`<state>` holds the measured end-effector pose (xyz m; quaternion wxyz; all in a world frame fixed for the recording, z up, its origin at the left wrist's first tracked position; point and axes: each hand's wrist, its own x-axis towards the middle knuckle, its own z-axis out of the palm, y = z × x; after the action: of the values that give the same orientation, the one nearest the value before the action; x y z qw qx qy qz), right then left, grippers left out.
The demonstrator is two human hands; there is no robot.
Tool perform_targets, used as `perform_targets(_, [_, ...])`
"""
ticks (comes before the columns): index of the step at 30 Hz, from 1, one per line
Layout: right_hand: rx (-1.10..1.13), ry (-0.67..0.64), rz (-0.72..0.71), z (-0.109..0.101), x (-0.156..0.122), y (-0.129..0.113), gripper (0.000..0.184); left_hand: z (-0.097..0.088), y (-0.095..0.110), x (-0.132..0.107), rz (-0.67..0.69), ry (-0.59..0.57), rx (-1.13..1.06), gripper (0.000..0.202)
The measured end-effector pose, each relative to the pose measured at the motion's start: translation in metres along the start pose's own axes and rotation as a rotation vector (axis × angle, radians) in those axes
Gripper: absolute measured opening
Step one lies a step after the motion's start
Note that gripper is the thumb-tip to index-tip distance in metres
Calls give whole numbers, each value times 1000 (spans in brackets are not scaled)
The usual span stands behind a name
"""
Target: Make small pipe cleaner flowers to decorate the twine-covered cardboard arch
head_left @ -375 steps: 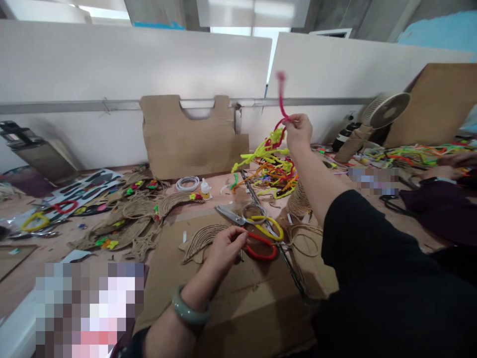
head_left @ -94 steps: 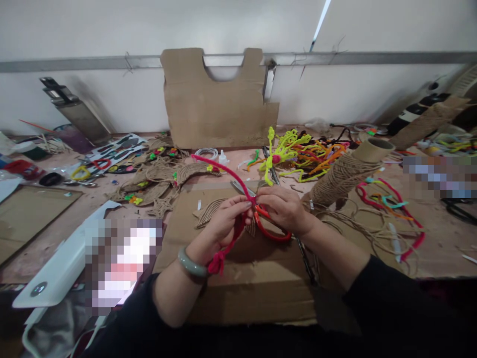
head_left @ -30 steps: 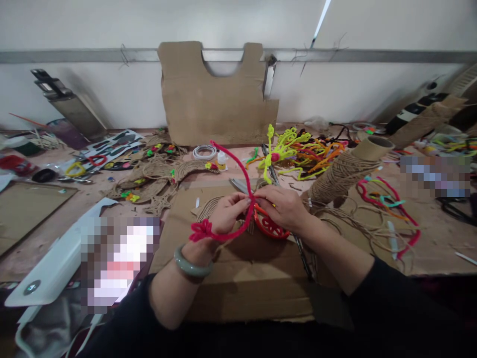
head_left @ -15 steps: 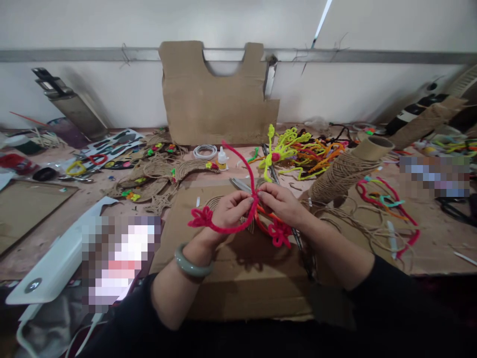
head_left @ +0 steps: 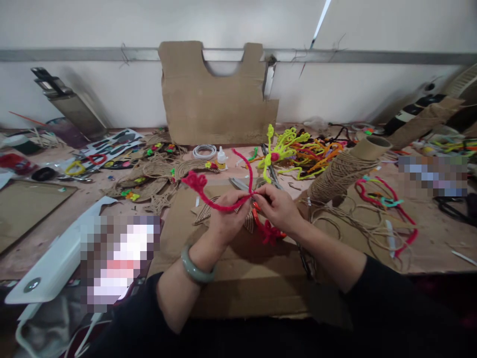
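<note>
Both hands meet over the cardboard sheet, pinching a fuzzy pink pipe cleaner (head_left: 223, 207). My left hand (head_left: 229, 223) grips it from the left, fingers closed and partly hidden behind the stem. From the right, my right hand (head_left: 278, 206) pinches it with thumb and forefinger at the joint. One stem ends in a looped pink flower (head_left: 196, 182) up left, and a free tip (head_left: 240, 153) curves upward. A second pink flower (head_left: 270, 232) hangs below my right hand. Behind the hands lie scissors (head_left: 237, 183). A coiled twine piece (head_left: 203, 212) is partly covered by my left hand.
A twine-wrapped tube (head_left: 333, 171) leans at the right beside loose twine (head_left: 354, 219). Yellow pipe cleaners (head_left: 285, 149) and a small glue bottle (head_left: 221, 158) sit behind. At the left are twine pieces (head_left: 149, 171), a white device (head_left: 55, 253) and a blurred phone (head_left: 122, 263).
The left flower has swung upward, and its stem now crosses over my left hand. My right hand has turned slightly, and the lower flower has shifted a little left.
</note>
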<state>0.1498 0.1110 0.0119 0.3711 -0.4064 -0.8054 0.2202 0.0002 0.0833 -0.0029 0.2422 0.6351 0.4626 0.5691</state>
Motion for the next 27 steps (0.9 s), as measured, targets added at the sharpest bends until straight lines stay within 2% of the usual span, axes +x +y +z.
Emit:
perform_targets(3, [3, 17, -44, 0, -2, -4, 16, 0, 6, 0, -38, 44, -38, 6])
perform_targets(7, [-3, 30, -81, 0, -1, -8, 13, 1, 15, 1, -182, 108, -172, 3])
perform_targets(12, [15, 48, -108, 3, 1, -8, 13, 3, 6, 3, -337, 95, -435, 8])
perform_targets(15, [68, 16, -38, 5, 1, -5, 14, 3, -2, 5, -427, 49, -517, 15])
perform_targets(18, [216, -29, 98, 5, 1, 0, 20, 4, -5, 7, -466, 12, -550, 17])
perform_targets(23, [479, -66, 256, 1, 4, 5, 36, 4, 0, 6, -422, -9, -579, 12])
perform_targets(27, [651, -82, 323, -1, 8, 4, 33, 5, 4, 6, -408, -43, -562, 10])
